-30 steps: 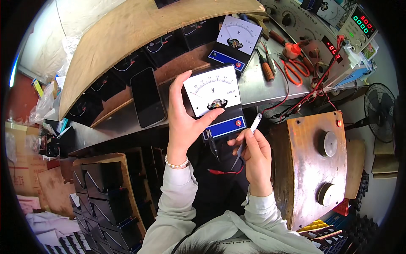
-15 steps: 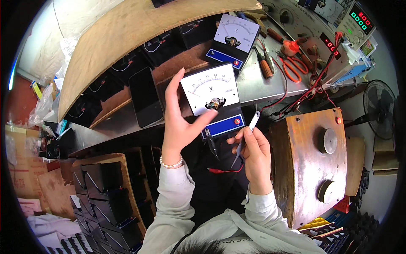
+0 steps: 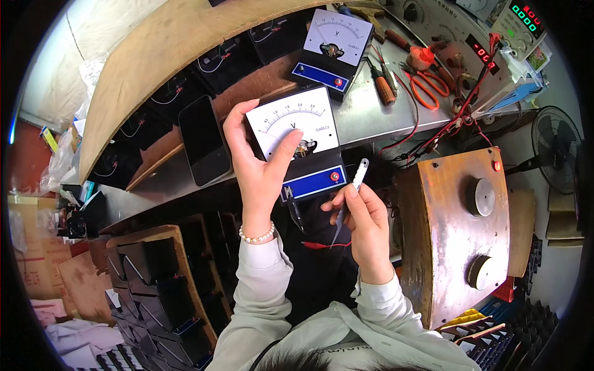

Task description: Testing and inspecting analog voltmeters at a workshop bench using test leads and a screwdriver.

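Observation:
My left hand point(image 3: 260, 167) grips an analog voltmeter point(image 3: 317, 111) with a white dial, black body and blue terminal strip. Its fingers wrap the left edge, and the thumb lies across the dial beside the cut-out with the brass movement. A black crocodile clip point(image 3: 295, 209) is clamped at the left end of the blue strip; a red terminal sits at the right end. Just right of the meter, my right hand point(image 3: 369, 229) is closed round slim metal tweezers point(image 3: 361, 174), rounded end up, pointed end down. A red crocodile clip point(image 3: 317, 245) hangs on a wire below.
A second voltmeter point(image 3: 337, 43) stands behind. Screwdrivers point(image 3: 382, 86) and orange-handled scissors point(image 3: 428, 86) lie on the metal bench, near red leads from a power supply point(image 3: 518, 28). A phone point(image 3: 205, 139) leans left. A wooden box with knobs point(image 3: 455, 235) stands right; stacked black meters point(image 3: 151, 266) lower left.
My left thumb has moved up from beside the cut-out onto the dial. The whole view has shifted slightly, so the meter appears further left and higher. The right hand keeps the tweezers.

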Available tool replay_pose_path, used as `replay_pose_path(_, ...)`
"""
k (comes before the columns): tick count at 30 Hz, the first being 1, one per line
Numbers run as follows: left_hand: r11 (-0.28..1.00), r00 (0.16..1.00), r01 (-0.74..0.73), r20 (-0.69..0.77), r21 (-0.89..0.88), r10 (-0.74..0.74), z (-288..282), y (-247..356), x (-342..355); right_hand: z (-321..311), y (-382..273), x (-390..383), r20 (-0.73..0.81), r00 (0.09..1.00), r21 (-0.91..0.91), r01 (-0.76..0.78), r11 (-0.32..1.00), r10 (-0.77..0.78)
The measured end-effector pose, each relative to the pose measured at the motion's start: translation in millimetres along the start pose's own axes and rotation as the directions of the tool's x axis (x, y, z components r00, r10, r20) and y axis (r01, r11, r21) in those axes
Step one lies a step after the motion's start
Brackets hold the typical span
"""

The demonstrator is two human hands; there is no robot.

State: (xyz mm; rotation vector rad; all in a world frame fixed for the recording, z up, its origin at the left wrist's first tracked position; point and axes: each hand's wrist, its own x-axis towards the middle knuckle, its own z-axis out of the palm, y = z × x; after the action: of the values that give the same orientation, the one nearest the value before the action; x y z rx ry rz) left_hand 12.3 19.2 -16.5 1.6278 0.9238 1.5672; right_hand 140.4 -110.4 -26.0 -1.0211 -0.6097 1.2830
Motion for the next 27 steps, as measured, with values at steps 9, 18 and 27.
replay_pose_path(9, 0.999, 0.999, 0.034, 0.014, -0.007, -0.034, -1, 4, 0, 0, 0, 0, -0.01, 1.0, -0.01, -0.007, 1.0, 0.007)
replay_pose_path(18, 0.973, 0.983, -0.128, 0.104, -0.192, 0.15, -17, -1, -5, -1, 3, 0, 0.003, 1.0, 0.004, -0.008, 1.0, 0.008)
replay_pose_path(27, 0.997, 0.995, -0.076, 0.056, -0.007, 0.076, -19, -3, -4, 5, 5, -1, 0.018, 0.999, -0.003, -0.032, 0.999, 0.032)
